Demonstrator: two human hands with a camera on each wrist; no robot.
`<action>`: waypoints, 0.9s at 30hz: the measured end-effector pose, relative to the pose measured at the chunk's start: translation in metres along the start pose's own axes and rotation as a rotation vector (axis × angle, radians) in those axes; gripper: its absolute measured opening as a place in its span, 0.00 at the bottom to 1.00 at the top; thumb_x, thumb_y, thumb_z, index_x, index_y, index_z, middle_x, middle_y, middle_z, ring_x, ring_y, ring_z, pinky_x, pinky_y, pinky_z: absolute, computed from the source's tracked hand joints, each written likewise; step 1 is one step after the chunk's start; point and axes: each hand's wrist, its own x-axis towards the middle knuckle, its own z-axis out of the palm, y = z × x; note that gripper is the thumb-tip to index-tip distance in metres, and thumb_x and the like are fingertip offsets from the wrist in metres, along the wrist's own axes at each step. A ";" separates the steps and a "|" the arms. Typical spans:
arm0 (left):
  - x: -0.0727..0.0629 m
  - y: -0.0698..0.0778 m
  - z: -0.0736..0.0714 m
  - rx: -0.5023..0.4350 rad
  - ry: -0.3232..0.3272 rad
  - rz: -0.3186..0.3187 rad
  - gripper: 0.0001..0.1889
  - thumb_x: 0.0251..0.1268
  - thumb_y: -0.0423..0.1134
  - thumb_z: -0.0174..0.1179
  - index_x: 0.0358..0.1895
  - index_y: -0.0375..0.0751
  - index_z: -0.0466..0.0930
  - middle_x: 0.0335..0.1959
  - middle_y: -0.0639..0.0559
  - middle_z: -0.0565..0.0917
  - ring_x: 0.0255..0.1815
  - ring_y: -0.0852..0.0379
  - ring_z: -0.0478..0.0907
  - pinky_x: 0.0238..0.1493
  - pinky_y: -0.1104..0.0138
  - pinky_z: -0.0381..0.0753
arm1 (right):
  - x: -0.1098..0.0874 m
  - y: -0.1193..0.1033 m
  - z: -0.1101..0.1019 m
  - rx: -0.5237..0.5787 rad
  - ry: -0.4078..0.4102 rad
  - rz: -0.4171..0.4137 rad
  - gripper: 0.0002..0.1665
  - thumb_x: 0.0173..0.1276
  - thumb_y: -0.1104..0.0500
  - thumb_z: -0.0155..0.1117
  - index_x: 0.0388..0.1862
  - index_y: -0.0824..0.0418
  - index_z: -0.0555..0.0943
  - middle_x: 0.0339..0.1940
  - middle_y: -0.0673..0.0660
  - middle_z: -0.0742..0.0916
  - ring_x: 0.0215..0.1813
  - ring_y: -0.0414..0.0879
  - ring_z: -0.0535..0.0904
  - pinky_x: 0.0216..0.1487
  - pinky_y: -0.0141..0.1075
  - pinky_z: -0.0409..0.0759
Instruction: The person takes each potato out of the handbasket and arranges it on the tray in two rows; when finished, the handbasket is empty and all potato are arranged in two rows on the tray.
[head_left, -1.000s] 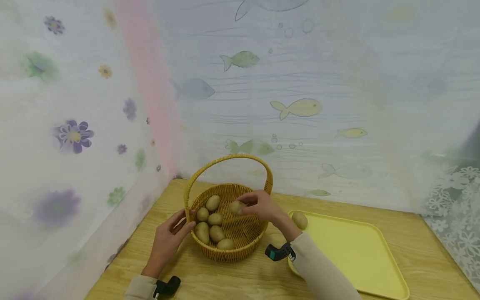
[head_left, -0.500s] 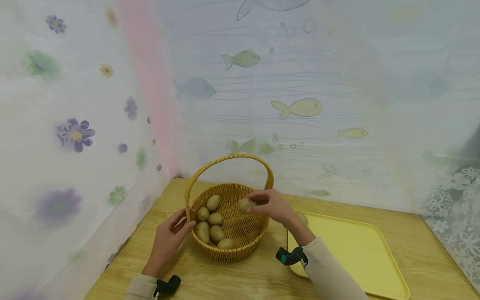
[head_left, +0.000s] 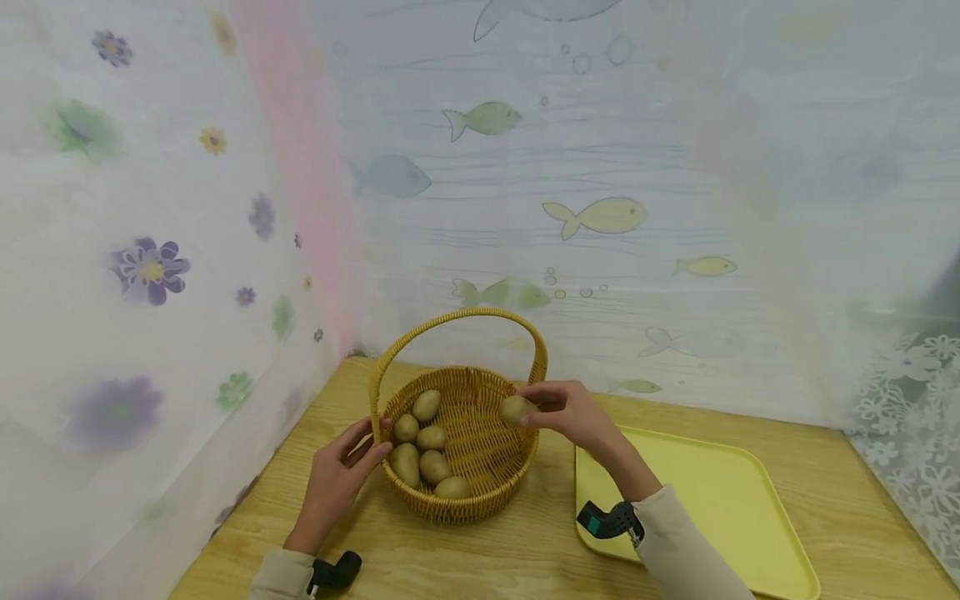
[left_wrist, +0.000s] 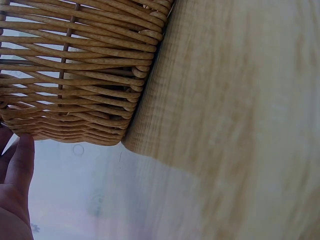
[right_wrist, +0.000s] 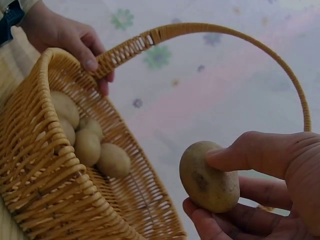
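My right hand (head_left: 573, 414) pinches a potato (head_left: 516, 410) between thumb and fingers, over the right rim of the wicker basket (head_left: 452, 511). In the right wrist view this potato (right_wrist: 210, 176) shows a dark blemish on its side. My left hand (head_left: 339, 471) grips the basket's left rim at the foot of its arched handle (head_left: 468, 313). Several potatoes (head_left: 431, 438) lie together in the left half of the basket. From the left wrist, the woven side (left_wrist: 85, 75) fills the upper left, with fingers (left_wrist: 21, 165) against its rim.
A yellow tray (head_left: 705, 500) lies right of the basket, partly under my right forearm in this view. Both stand on a wooden table (head_left: 465, 562). Sheets printed with fish (head_left: 600, 215) and flowers (head_left: 150, 271) rise behind and to the left.
My right hand has carried the potato rightward from above the basket's middle to its right rim. The potato on the tray's corner is now hidden behind my arm. My left hand stays put.
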 end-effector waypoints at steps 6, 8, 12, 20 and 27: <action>0.000 -0.001 -0.001 -0.010 -0.004 0.000 0.26 0.74 0.33 0.67 0.71 0.29 0.74 0.67 0.34 0.77 0.70 0.39 0.71 0.63 0.68 0.77 | -0.006 0.003 -0.007 0.035 0.006 0.005 0.26 0.68 0.62 0.76 0.63 0.68 0.83 0.57 0.62 0.86 0.55 0.55 0.83 0.53 0.42 0.86; 0.000 -0.002 -0.001 -0.018 -0.012 0.004 0.26 0.74 0.33 0.66 0.71 0.28 0.74 0.68 0.33 0.77 0.71 0.40 0.71 0.65 0.68 0.77 | -0.008 0.003 -0.011 0.025 0.018 0.003 0.26 0.69 0.62 0.75 0.63 0.69 0.83 0.57 0.61 0.87 0.55 0.54 0.84 0.53 0.40 0.86; 0.001 -0.001 -0.002 -0.018 -0.020 0.013 0.26 0.75 0.33 0.66 0.71 0.27 0.73 0.67 0.33 0.77 0.71 0.39 0.71 0.65 0.67 0.76 | -0.011 0.002 -0.016 -0.013 0.037 0.008 0.27 0.69 0.60 0.76 0.64 0.68 0.83 0.57 0.61 0.87 0.55 0.53 0.84 0.53 0.39 0.85; 0.001 0.001 -0.002 -0.015 -0.005 0.008 0.26 0.74 0.32 0.67 0.71 0.27 0.74 0.67 0.32 0.77 0.70 0.37 0.72 0.63 0.69 0.78 | -0.019 0.004 -0.027 -0.033 0.072 0.026 0.27 0.69 0.60 0.75 0.65 0.68 0.82 0.56 0.61 0.87 0.54 0.52 0.84 0.54 0.40 0.85; 0.001 -0.001 0.000 -0.038 -0.009 0.019 0.25 0.74 0.31 0.66 0.70 0.26 0.74 0.65 0.33 0.79 0.70 0.36 0.72 0.64 0.69 0.77 | -0.030 0.008 -0.038 -0.069 0.097 0.036 0.28 0.70 0.58 0.74 0.66 0.67 0.82 0.61 0.62 0.86 0.59 0.56 0.82 0.59 0.45 0.84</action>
